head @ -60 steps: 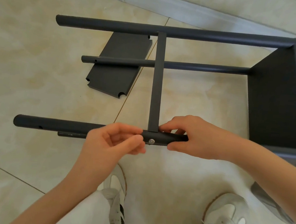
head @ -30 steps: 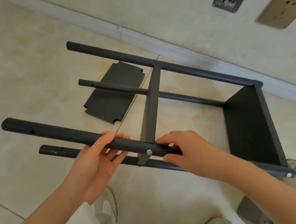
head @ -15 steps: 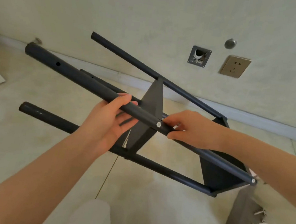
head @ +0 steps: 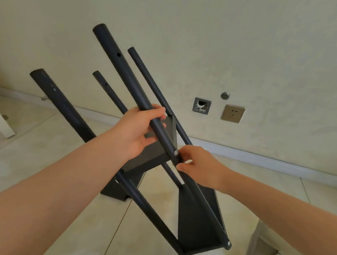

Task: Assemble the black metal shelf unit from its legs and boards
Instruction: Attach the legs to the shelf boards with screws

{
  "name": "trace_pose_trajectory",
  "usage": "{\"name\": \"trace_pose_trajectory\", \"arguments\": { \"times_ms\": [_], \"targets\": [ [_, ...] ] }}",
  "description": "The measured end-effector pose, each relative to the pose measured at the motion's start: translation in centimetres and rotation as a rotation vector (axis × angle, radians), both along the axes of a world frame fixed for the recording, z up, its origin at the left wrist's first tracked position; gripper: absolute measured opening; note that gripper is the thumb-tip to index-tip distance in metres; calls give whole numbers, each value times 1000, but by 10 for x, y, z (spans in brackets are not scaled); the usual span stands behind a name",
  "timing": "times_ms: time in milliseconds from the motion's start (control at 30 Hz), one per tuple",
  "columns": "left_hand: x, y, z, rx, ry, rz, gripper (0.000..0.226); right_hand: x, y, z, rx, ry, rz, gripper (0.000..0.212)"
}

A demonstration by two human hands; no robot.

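Fingers (head: 157, 110) of left hand (head: 136, 133) curl round near leg (head: 127, 76); right hand (head: 199, 168) pinches same leg just below screw (head: 176, 153). Shelf frame (head: 196, 218) — flat on floor moments ago — now tipped steeply up, ready to stand. Loose board (head: 114, 190) on tiles, unfitted.

The matte black metal shelf unit (head: 127, 76) is one plain colour across its round tube legs and flat boards, broken only by small silver screw heads (head: 176, 153). The glossy floor tiles (head: 6, 153) are beige with cloudy marbling. The plain wall (head: 193, 27) is cream, its skirting strip (head: 263, 159) pale grey and its square socket plate (head: 232, 113) bronze.
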State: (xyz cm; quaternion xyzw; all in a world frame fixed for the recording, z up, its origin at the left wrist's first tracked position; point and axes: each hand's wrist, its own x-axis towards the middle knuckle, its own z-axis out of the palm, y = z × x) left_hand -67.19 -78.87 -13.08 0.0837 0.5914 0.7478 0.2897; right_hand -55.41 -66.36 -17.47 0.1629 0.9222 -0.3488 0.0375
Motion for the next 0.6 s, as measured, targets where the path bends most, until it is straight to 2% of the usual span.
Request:
{"name": "trace_pose_trajectory", "arguments": {
  "times_ms": [133, 233, 300, 500, 600],
  "targets": [
    [27, 10, 22, -50, 48, -54, 7, 21, -6, 8, -94, -18, -60, 25],
    [44, 8, 27, -94, 49, -47, 13, 38, -8, 10, -207, -55, -71, 44],
    [51, 3, 25, -121, 61, -13, 14, 48, -2, 11, -183, -48, -95, 50],
    [66, -20, 10, -231, 199, 20, 8, 76, 26, 14, -203, -22, -291, 43],
    [71, -25, 4, -297, 279, 64, 13, 86, 45, 13, -188, -15, -390, 43]
  ]
}}
